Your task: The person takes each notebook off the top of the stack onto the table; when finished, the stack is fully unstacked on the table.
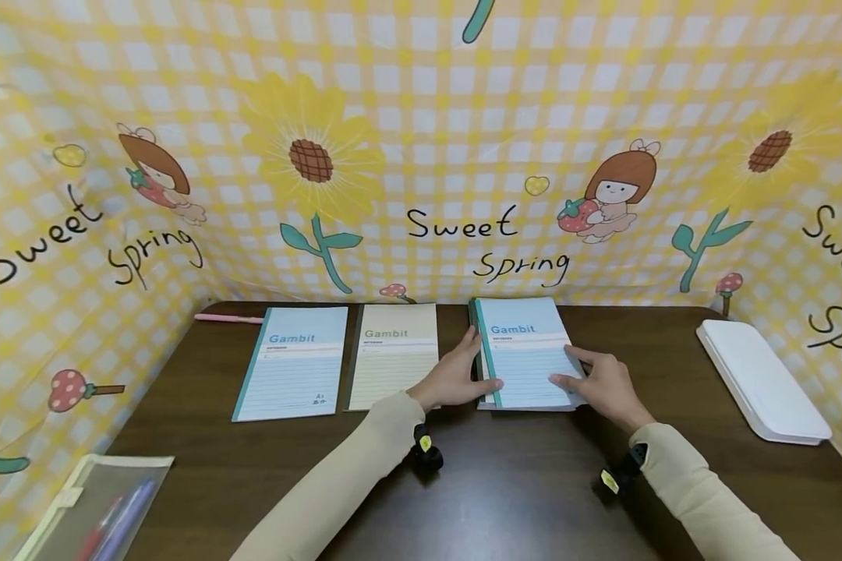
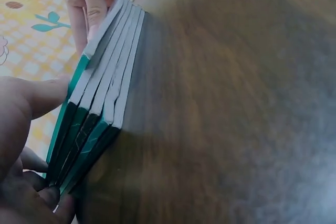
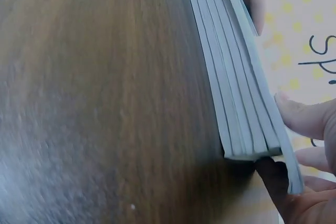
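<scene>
A stack of several notebooks lies on the table, topped by a light-blue notebook [image 1: 526, 366] with a teal spine and "Gambit" on its cover. My left hand [image 1: 456, 372] grips the spine side, thumb on the top cover and fingers against the stacked spines [image 2: 86, 135]. On the opposite side my right hand [image 1: 606, 386] pinches the edge of the top notebook, thumb above and fingers beneath. In the right wrist view that notebook's edge [image 3: 265, 93] juts out past the page edges [image 3: 231, 87] of those below.
Left of the stack lie a cream notebook [image 1: 393, 358] and another blue notebook [image 1: 291, 362]. A pink pen-like stick [image 1: 228, 318] shows behind the blue one. A white case [image 1: 761, 382] lies at right, a zip pouch with pens [image 1: 98, 506] at front left. Patterned cloth [image 1: 421, 156] walls the table.
</scene>
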{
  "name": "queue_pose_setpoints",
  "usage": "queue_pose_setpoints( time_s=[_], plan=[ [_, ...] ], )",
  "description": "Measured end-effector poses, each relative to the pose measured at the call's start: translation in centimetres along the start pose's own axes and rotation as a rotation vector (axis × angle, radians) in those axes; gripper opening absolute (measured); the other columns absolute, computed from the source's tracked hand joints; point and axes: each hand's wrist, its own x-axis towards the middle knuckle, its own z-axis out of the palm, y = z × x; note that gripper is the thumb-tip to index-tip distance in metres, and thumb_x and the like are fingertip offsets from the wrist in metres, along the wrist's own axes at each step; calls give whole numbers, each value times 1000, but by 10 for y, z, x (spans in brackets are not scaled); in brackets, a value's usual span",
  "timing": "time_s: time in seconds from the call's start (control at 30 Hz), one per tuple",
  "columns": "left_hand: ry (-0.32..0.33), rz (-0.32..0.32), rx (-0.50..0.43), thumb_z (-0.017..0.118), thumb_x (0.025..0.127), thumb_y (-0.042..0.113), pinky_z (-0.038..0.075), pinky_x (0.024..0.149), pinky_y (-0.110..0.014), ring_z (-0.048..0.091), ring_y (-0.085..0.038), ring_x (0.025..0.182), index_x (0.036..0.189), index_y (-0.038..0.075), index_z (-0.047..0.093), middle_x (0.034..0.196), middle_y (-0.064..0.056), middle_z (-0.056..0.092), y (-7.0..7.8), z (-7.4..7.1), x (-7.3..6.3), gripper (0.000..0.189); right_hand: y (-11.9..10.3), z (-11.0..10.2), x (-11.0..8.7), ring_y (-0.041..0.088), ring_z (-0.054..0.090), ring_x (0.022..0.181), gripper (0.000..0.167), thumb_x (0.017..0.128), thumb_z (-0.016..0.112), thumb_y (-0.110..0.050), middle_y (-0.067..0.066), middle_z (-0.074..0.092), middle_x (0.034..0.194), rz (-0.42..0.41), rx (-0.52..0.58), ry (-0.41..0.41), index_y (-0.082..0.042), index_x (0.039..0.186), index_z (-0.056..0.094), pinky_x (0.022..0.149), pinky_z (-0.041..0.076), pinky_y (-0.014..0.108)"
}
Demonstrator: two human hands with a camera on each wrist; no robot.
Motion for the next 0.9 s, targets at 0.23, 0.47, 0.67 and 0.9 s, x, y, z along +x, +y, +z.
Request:
queue_pose_setpoints(
  time_s=[0.23, 0.47, 0.67, 0.9],
  plan=[
    [6, 10, 29, 57, 97, 36, 29, 115, -47, 21, -33, 147, 155, 5, 11, 163, -13, -4, -1, -1, 1, 80, 14, -2, 1, 32, 65, 108, 38, 90, 70, -22, 22, 65, 122, 49, 141, 150, -6, 125, 66, 74, 54, 27],
    [21, -20, 30, 58, 97, 31, 30, 115, -47, 22, -32, 147, 154, 4, 15, 164, -12, -2, 1, -2, 2, 77, 17, -17, 0, 28, 57, 117, 36, 90, 69, -13, 22, 60, 130, 197, 337, 169, -3, 124, 66, 69, 49, 12],
    [23, -23, 67, 60, 96, 31, 32, 114, -48, 25, -33, 146, 154, 2, 16, 163, -13, 0, 2, -3, 6, 77, 29, -51, -14, -2, 58, 101, 43, 90, 70, -15, 22, 56, 133, 267, 380, 279, 0, 129, 61, 69, 48, 10],
    [23, -23, 52, 61, 96, 31, 31, 114, -49, 25, -36, 145, 154, 2, 17, 163, -14, 2, 0, 0, 8, 78, 65, -82, -31, -4, 59, 96, 45, 94, 63, -18, 24, 51, 137, 375, 356, 347, -1, 135, 54, 68, 47, 8]
  ],
)
